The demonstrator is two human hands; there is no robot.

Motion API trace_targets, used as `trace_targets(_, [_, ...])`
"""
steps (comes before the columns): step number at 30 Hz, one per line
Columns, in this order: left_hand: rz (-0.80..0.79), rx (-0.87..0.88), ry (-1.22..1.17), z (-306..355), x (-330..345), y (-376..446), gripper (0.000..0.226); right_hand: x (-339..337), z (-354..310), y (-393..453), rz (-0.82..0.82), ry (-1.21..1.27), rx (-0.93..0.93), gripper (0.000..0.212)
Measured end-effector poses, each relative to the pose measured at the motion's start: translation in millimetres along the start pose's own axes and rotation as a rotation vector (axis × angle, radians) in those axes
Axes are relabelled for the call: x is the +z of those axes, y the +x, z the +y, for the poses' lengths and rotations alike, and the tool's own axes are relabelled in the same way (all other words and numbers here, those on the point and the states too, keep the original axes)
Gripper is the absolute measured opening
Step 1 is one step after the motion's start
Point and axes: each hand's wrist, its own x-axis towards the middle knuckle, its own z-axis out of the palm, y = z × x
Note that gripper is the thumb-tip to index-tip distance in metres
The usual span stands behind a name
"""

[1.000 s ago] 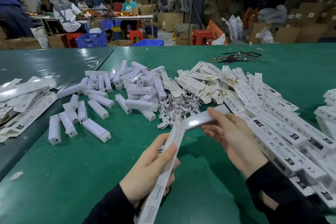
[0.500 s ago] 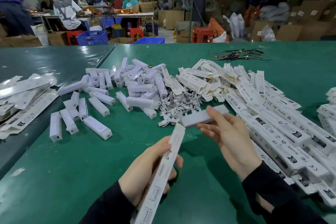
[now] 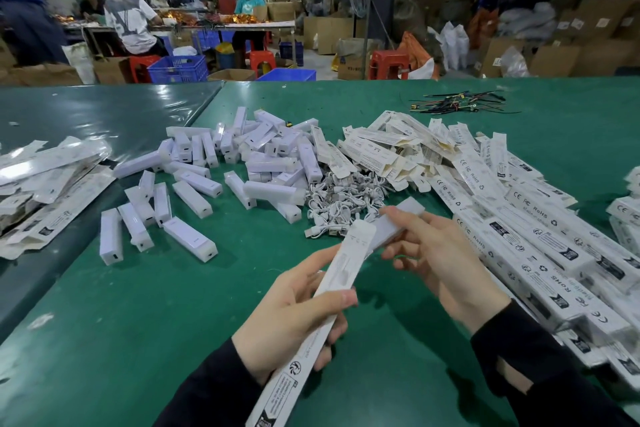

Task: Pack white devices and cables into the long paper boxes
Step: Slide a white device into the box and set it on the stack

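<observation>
A long box [image 3: 313, 326] is being gripped in the left hand [image 3: 294, 319], its open end tilted up toward a white device [image 3: 398, 224] being pinched in the right hand [image 3: 446, 260], apparently so the device can be slid in. Cables [image 3: 343, 204] are being kept just beyond on the bench [image 3: 104, 340]; "CE", "FC" and "RoHS" are being shown on boxes [image 3: 540, 236] stacked right.
</observation>
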Motion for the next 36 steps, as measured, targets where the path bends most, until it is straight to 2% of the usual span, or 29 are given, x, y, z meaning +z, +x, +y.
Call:
trace_targets(2, [-0.046,-0.054,-0.074,1,1,0,0.040,-1,0,1,-0.057,-0.092,0.015,0.038])
trace_targets(5, [-0.057,-0.102,-0.096,1,1,2,0.039,1,3,0,-0.117,-0.199,-0.018,0.034])
trace_targets(8, [-0.021,-0.073,-0.087,0,-2,3,0.038,7,7,-3,-0.107,-0.211,-0.067,0.053])
trace_targets(9, [-0.012,-0.057,-0.095,-1,-3,2,0.039,9,8,-3,-0.099,-0.200,-0.090,0.051])
trace_targets(12, [0.011,-0.013,-0.106,-1,-3,2,0.041,11,12,-6,-0.113,-0.221,-0.154,0.030])
trace_targets(18, [0.045,0.011,-0.123,0,3,0,0.032,17,16,-8,-0.106,-0.244,-0.205,0.041])
trace_targets(24, [0.092,0.057,-0.147,5,8,-1,0.028,10,15,-7,-0.159,-0.224,-0.372,0.015])
trace_targets(27, [0.111,0.087,-0.057,1,8,-1,0.040,13,18,-7,-0.187,-0.290,-0.339,0.018])
trace_targets(29, [0.114,0.080,-0.012,0,8,1,0.045,14,20,-7,-0.228,-0.334,-0.289,0.032])
trace_targets(32, [0.097,0.048,-0.041,1,8,1,0.053,15,19,-9,-0.408,-0.295,-0.197,0.046])
trace_targets(34, [0.089,0.043,-0.078,1,9,1,0.055,17,18,-11,-0.476,-0.248,-0.163,0.036])
trace_targets(36, [0.160,0.051,-0.075,2,10,2,0.053,18,18,-7,-0.298,-0.125,-0.149,0.016])
